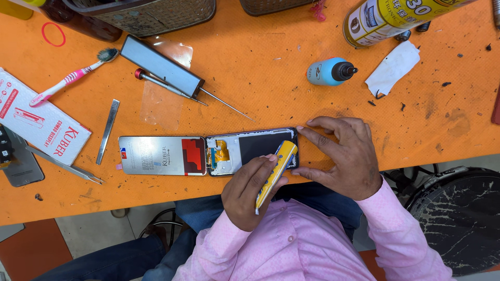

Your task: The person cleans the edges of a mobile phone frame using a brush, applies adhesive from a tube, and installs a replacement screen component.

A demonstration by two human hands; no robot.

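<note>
Orange table (pixel 271 93), toothbrush (pixel 67 78), screwdriver (pixel 172 88), blue bottle (pixel 329 72), opened phone (pixel 208 154), tweezers (pixel 65 165)

Mat (pixel 271 88): orange, matt, fine-grained, stained. Frame (pixel 245 151) on mat: glossy dark glass, metal rim. Panel (pixel 156 155) touching frame's end: brushed, silvery metal sheen. Cutter (pixel 273 174) over frame: glossy yellow plastic. Tweezers (pixel 65 165) beyond panel: bare metal. Sleeves (pixel 291 244): smooth pink cloth.
</note>
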